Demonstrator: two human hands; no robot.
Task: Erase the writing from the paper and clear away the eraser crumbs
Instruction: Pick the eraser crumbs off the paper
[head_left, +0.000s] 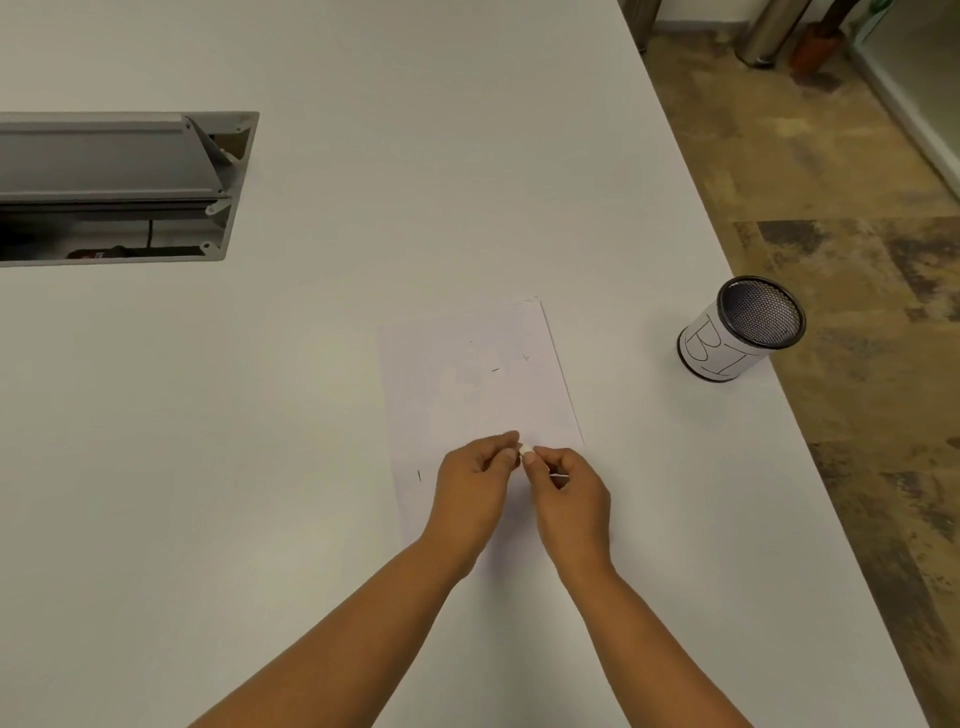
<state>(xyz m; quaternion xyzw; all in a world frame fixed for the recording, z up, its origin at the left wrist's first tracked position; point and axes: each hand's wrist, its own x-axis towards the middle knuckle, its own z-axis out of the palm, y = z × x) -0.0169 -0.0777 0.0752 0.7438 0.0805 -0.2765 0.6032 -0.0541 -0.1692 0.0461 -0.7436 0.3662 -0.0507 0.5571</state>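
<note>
A white sheet of paper lies on the white table, nearly blank, with a few small dark specks on it and a short dark mark near its lower left edge. My left hand and my right hand meet over the paper's near part. Both pinch a small white eraser between their fingertips. The paper's near edge is hidden under my hands and forearms.
A black mesh cup wrapped in a paper label with handwritten letters stands to the right, close to the table's right edge. An open grey cable hatch is set into the table at the far left. Patterned floor lies beyond the right edge.
</note>
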